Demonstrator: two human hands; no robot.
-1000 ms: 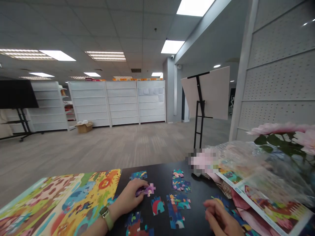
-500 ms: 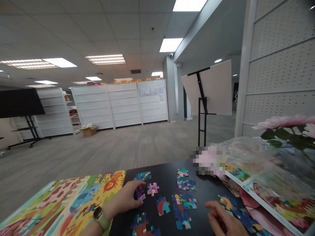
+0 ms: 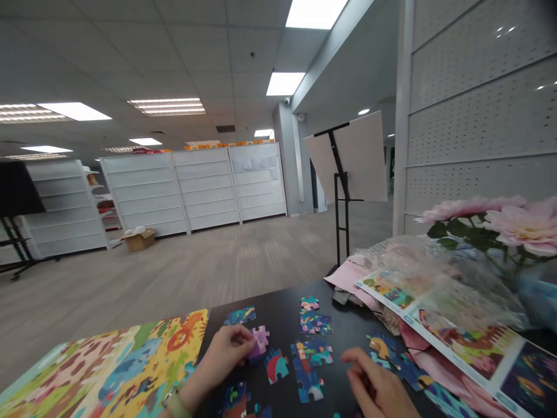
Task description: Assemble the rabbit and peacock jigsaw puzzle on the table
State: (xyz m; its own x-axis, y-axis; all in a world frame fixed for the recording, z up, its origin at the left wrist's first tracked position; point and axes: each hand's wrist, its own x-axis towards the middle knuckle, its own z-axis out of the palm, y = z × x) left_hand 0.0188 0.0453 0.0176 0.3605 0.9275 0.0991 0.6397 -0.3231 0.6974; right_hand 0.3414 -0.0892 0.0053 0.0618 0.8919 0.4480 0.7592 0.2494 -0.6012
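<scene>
My left hand pinches a purple puzzle piece just above the black table. Loose colourful puzzle pieces lie scattered on the table around it. My right hand rests low at the bottom edge with its fingers curled, next to an orange and blue piece; I see nothing held in it. A large colourful puzzle board with animal shapes lies to the left of my left hand.
Printed picture sheets, clear plastic wrap and pink flowers fill the right side of the table. Beyond the table stand an easel with a board, white shelving and a cardboard box on the floor.
The view has shifted slightly rightward. My left hand let the purple piece rest on the table, then took it up again; my right hand slid a little to the left.
</scene>
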